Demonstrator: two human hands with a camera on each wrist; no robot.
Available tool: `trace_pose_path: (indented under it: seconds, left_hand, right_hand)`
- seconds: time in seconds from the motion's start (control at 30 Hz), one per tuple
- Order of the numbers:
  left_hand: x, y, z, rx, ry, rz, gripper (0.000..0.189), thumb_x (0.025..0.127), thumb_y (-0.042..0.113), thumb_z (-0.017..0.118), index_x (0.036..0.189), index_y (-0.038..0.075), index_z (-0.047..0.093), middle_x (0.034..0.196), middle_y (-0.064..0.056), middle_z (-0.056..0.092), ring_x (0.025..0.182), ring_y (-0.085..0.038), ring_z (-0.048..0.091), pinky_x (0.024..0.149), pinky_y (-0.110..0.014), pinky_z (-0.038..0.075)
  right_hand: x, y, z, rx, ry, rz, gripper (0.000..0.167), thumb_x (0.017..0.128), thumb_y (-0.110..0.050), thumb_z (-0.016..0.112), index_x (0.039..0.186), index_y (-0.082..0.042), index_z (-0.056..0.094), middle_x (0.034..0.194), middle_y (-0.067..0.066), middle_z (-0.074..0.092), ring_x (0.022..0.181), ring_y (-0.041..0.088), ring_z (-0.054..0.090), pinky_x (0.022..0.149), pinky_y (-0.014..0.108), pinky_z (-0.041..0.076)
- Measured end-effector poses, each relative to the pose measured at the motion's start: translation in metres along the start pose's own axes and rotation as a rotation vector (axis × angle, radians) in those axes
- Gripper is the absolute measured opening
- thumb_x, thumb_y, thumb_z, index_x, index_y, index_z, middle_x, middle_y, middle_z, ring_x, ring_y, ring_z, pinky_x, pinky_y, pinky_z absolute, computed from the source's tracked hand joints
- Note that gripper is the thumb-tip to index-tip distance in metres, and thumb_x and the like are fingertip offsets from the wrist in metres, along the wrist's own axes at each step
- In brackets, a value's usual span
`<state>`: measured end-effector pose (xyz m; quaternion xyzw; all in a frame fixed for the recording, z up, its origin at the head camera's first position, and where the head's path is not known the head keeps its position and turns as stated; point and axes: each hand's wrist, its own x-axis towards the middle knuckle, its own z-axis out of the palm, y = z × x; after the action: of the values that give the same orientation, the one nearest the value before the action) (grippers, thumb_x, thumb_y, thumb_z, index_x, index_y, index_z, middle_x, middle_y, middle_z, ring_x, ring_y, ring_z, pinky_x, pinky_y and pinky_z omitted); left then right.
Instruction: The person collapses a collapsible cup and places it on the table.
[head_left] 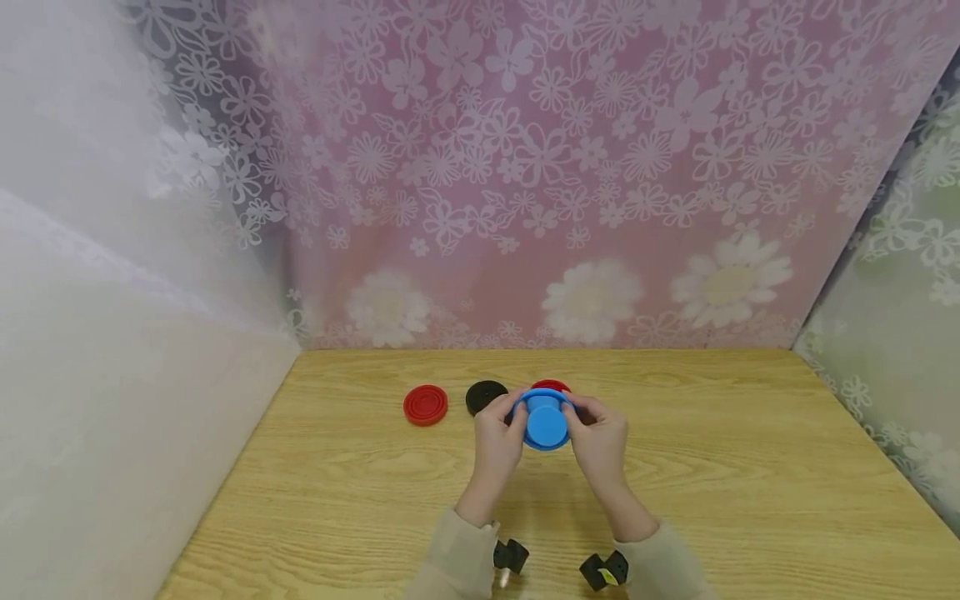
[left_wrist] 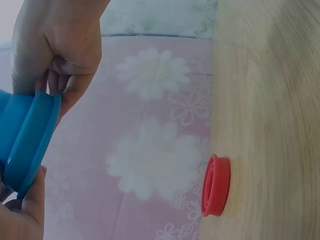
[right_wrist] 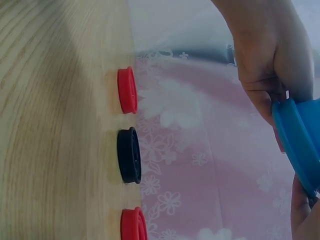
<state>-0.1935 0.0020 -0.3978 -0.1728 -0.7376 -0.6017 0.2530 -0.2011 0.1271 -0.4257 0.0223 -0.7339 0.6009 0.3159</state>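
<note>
A blue collapsible silicone cup is held up over the table, its rings partly drawn out into steps. My left hand pinches its left rim, and my right hand pinches the right rim. In the left wrist view the blue cup stands well off the tabletop, the right hand above it in the image. The right wrist view has the left hand gripping the rim of the blue cup, which runs out of frame.
Behind the hands, a flattened red cup, a black one and another red one lie in a row on the wooden table. The hands partly cover the last two. Floral curtains hang at the back and sides.
</note>
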Motion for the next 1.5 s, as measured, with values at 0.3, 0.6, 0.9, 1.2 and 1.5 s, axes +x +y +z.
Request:
trace_pose_path:
  seconds: [0.3, 0.6, 0.9, 1.2, 1.5]
  left_hand:
    - [0.006, -0.015, -0.010, -0.284, -0.200, -0.266, 0.025, 0.090, 0.001, 0.048, 0.112, -0.007, 0.057, 0.100, -0.021, 0.059, 0.084, -0.017, 0.057, 0.071, -0.027, 0.050]
    - [0.009, -0.026, -0.012, -0.499, -0.268, -0.458, 0.032, 0.092, 0.011, 0.046, 0.120, -0.004, 0.052, 0.116, -0.019, 0.053, 0.104, -0.028, 0.052, 0.079, -0.038, 0.047]
    - [0.010, -0.041, -0.014, -0.609, -0.325, -0.490, 0.034, 0.088, 0.008, 0.053, 0.120, -0.006, 0.051, 0.112, -0.016, 0.054, 0.102, -0.025, 0.053, 0.081, -0.039, 0.047]
    - [0.010, -0.049, -0.013, -0.586, -0.333, -0.484, 0.032, 0.085, -0.001, 0.055, 0.116, -0.008, 0.053, 0.107, -0.014, 0.056, 0.096, -0.022, 0.054, 0.081, -0.037, 0.047]
    - [0.007, -0.048, -0.013, -0.489, -0.315, -0.405, 0.031, 0.081, -0.001, 0.061, 0.110, -0.009, 0.057, 0.109, -0.016, 0.055, 0.098, -0.025, 0.053, 0.082, -0.038, 0.046]
  right_hand:
    - [0.005, -0.005, -0.005, 0.242, -0.151, 0.226, 0.018, 0.084, -0.004, 0.059, 0.098, 0.007, 0.062, 0.086, 0.007, 0.062, 0.076, 0.012, 0.059, 0.065, 0.024, 0.051]
    - [0.011, -0.005, -0.013, 0.421, -0.456, 0.415, 0.029, 0.095, -0.018, 0.041, 0.115, 0.004, 0.041, 0.102, 0.014, 0.054, 0.087, 0.016, 0.059, 0.073, 0.031, 0.050]
    - [0.014, -0.005, -0.016, 0.476, -0.510, 0.426, 0.028, 0.093, -0.011, 0.045, 0.114, 0.008, 0.042, 0.107, 0.013, 0.045, 0.093, 0.019, 0.053, 0.077, 0.028, 0.047]
    - [0.015, -0.004, -0.019, 0.464, -0.502, 0.450, 0.029, 0.086, -0.003, 0.055, 0.112, 0.008, 0.051, 0.105, 0.012, 0.048, 0.094, 0.021, 0.051, 0.079, 0.029, 0.046]
    - [0.013, -0.003, -0.018, 0.382, -0.467, 0.383, 0.028, 0.082, 0.001, 0.059, 0.107, 0.013, 0.054, 0.096, 0.008, 0.053, 0.086, 0.021, 0.052, 0.075, 0.027, 0.047]
